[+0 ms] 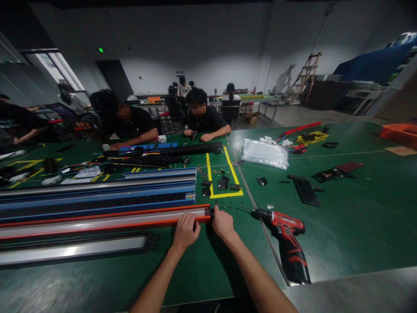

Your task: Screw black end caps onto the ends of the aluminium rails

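Note:
A long orange-edged rail (pixel 97 220) with a silvery middle lies across the green table in front of me. My left hand (pixel 185 230) is closed over the rail near its right end. My right hand (pixel 222 223) is closed on the rail's very end, where a small black end piece (pixel 212 213) sits. A red and black cordless drill (pixel 286 241) lies on the table just right of my right hand, its bit pointing left.
Blue rails (pixel 97 195) and a black-framed rail (pixel 74 250) lie parallel beside the orange one. Small black parts (pixel 223 183) sit in a yellow-taped box. A clear bag (pixel 265 153) and black plates (pixel 306 191) lie right. Two people sit across the table.

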`<state>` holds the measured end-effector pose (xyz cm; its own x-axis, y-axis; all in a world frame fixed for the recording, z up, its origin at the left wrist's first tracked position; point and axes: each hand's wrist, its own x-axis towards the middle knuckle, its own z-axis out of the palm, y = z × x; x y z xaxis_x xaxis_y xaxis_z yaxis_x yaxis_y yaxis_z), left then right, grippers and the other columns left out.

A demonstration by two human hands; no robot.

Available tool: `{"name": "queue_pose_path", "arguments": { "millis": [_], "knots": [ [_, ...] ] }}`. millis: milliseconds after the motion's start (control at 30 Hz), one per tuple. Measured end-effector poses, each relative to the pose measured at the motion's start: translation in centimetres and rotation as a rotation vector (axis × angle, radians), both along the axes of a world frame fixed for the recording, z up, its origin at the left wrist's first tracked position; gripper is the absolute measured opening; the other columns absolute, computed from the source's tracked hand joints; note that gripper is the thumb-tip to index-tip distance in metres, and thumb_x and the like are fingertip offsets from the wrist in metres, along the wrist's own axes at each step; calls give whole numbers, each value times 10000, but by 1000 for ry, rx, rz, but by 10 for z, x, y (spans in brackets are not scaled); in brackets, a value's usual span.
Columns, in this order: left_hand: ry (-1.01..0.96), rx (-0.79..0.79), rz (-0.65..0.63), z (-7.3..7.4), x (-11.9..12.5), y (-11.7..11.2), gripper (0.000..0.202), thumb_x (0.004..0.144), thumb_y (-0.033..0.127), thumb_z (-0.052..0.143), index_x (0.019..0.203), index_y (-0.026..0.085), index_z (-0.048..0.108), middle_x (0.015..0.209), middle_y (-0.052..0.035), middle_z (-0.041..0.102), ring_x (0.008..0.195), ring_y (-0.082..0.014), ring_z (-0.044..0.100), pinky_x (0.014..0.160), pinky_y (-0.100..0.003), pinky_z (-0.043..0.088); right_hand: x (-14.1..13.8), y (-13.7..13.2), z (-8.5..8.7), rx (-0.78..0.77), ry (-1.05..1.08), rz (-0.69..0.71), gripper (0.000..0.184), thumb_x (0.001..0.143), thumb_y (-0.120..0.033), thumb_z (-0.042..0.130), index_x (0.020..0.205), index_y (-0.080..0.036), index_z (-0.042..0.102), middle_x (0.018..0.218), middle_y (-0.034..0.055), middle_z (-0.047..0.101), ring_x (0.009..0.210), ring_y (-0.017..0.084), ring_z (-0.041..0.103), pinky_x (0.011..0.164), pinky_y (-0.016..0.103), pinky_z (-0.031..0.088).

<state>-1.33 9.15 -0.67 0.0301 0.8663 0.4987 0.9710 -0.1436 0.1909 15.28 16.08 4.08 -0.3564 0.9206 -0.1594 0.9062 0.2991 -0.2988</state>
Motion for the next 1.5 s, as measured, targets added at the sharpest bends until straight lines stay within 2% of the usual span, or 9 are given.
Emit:
{"name": "queue_pose_path", "arguments": {
  "millis": [200, 300, 400, 567, 767, 1067, 1300, 1400, 1500],
  "knots": [
    [-14, 0, -7, -2, 0, 0, 179, 858, 174, 470, 992, 188, 587, 905, -87, 620, 901, -248, 553, 840, -397, 431, 18, -1, 4, -9, 185, 79, 550, 856, -188, 481, 1395, -267, 406, 1283, 107, 582, 1028, 233, 654, 856, 293, 458],
    [-5, -2, -1, -2, 0, 0, 174, 857, 173, 471, 985, 187, 588, 891, -86, 617, 890, -248, 548, 834, -397, 430, 25, 4, 3, -59, 238, 171, 682, 822, -272, 560, 1464, -247, 331, 1374, 118, 501, 1107, 253, 611, 901, 302, 443],
    [7, 4, 1, -2, 0, 0, 169, 853, 168, 476, 978, 183, 588, 875, -85, 613, 875, -248, 544, 824, -394, 428, 25, 14, -4, -89, 333, 251, 746, 758, -314, 660, 1435, -182, 376, 1335, 131, 543, 1160, 266, 570, 942, 316, 428],
    [10, 46, -11, -2, 0, 1, 160, 841, 163, 494, 970, 177, 588, 864, -80, 615, 859, -243, 549, 812, -391, 431, 22, 31, -19, -115, 488, 277, 661, 698, -281, 754, 1298, -155, 509, 1247, 128, 623, 1107, 268, 592, 932, 338, 438],
    [2, 98, -34, -2, 0, 2, 158, 824, 152, 509, 963, 176, 582, 854, -74, 616, 841, -240, 554, 786, -392, 440, 25, 37, -32, -111, 571, 327, 728, 673, -273, 794, 1327, -167, 492, 1283, 147, 607, 1139, 301, 582, 945, 381, 443],
    [-6, 92, -33, -2, 0, 1, 154, 832, 151, 504, 966, 176, 574, 855, -74, 614, 844, -240, 554, 782, -397, 443, 30, 34, -42, -135, 725, 260, 735, 669, -258, 800, 1336, -188, 499, 1281, 116, 616, 1152, 279, 583, 988, 396, 432],
    [-2, 90, -32, -1, 0, 1, 146, 831, 149, 506, 957, 175, 575, 849, -70, 606, 835, -234, 552, 778, -387, 437, 33, 32, -32, -106, 720, 301, 716, 656, -259, 819, 1301, -184, 518, 1254, 121, 610, 1141, 273, 577, 980, 393, 433],
    [3, 100, -29, -1, 0, 1, 136, 829, 142, 506, 943, 175, 571, 832, -66, 596, 821, -233, 545, 770, -382, 434, 44, 37, -16, -14, 698, 338, 685, 682, -327, 807, 1289, -194, 520, 1236, 114, 594, 1132, 262, 567, 965, 376, 435],
    [2, 106, -37, -3, 0, 2, 131, 827, 138, 506, 940, 174, 561, 822, -65, 587, 819, -235, 542, 766, -383, 434, 59, 60, 8, 105, 648, 236, 631, 720, -425, 766, 1259, -206, 520, 1210, 101, 587, 1104, 249, 575, 926, 359, 444]
  ]
}}
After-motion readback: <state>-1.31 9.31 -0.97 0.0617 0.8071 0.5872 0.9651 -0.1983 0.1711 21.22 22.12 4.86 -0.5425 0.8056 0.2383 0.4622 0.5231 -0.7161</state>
